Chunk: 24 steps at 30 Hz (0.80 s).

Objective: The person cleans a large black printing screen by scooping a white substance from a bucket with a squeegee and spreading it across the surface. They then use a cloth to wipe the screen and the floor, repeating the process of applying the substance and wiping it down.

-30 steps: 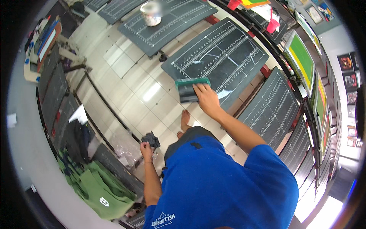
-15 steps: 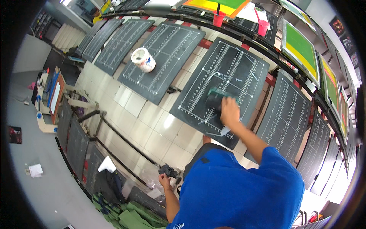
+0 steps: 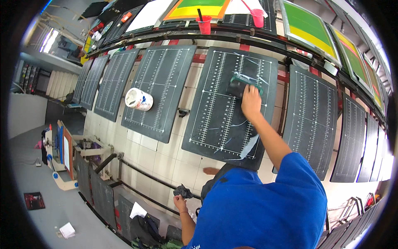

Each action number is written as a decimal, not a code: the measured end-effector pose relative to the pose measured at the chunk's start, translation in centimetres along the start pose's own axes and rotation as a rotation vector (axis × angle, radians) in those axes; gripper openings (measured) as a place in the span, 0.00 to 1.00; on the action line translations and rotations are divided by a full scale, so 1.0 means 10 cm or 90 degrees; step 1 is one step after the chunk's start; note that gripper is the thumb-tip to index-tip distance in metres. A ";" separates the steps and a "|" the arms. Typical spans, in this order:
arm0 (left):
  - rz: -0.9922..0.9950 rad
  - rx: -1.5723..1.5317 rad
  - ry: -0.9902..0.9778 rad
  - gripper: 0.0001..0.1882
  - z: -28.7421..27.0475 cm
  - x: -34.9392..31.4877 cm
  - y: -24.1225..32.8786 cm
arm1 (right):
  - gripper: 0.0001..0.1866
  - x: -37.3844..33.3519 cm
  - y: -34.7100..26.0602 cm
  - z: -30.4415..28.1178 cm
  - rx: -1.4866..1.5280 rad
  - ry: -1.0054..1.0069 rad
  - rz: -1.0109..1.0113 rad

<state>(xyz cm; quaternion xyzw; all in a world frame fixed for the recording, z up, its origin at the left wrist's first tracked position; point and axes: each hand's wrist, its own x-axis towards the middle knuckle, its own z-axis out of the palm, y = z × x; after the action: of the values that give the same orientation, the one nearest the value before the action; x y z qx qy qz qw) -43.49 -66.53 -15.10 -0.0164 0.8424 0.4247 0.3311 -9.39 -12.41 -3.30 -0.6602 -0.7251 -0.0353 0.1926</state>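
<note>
My right hand [image 3: 251, 102] is closed around a dark squeegee [image 3: 238, 88] with a green edge. It presses on the upper part of a black board [image 3: 198, 139] marked with white ruler lines. Thin pale scraps lie on that board, and a larger whitish strip [image 3: 249, 147] rests near its lower right corner, below my forearm. Low at my left side, my left hand [image 3: 180, 204] grips a crumpled dark cloth [image 3: 182, 191], well away from the board.
Left of this board, a paint-stained white tub [image 3: 141, 101] stands on another ruled board [image 3: 159, 120]. More boards line both sides. Behind runs a dark rail with a red cup [image 3: 204, 26], a pink cup [image 3: 257, 18] and green-and-yellow framed screens [image 3: 309, 29]. A black railing [image 3: 145, 177] is at left.
My right hand has pushed the squeegee away from me, up the board, uncovering the whitish strip and scraps nearer me. The left hand keeps the cloth low at my side. The view has turned.
</note>
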 end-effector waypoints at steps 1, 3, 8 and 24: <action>-0.007 0.010 0.000 0.07 -0.01 0.07 0.02 | 0.21 -0.24 -0.10 -0.09 -0.001 -0.010 -0.022; -0.014 0.041 -0.015 0.07 -0.01 0.24 0.10 | 0.23 -0.73 -0.40 -0.24 0.026 -0.070 -0.074; 0.024 0.075 -0.069 0.06 0.00 0.97 0.40 | 0.26 -0.97 -1.23 -0.12 0.088 -0.085 -0.171; 0.016 0.193 -0.252 0.08 0.05 3.60 1.51 | 0.33 -0.50 -1.97 -0.04 0.016 -0.177 -0.058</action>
<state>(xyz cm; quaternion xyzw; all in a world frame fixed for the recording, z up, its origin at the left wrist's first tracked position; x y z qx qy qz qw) -75.91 -47.37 -25.24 0.1278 0.8154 0.2924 0.4830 -28.11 -19.72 -0.56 -0.6225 -0.7745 0.0571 0.0965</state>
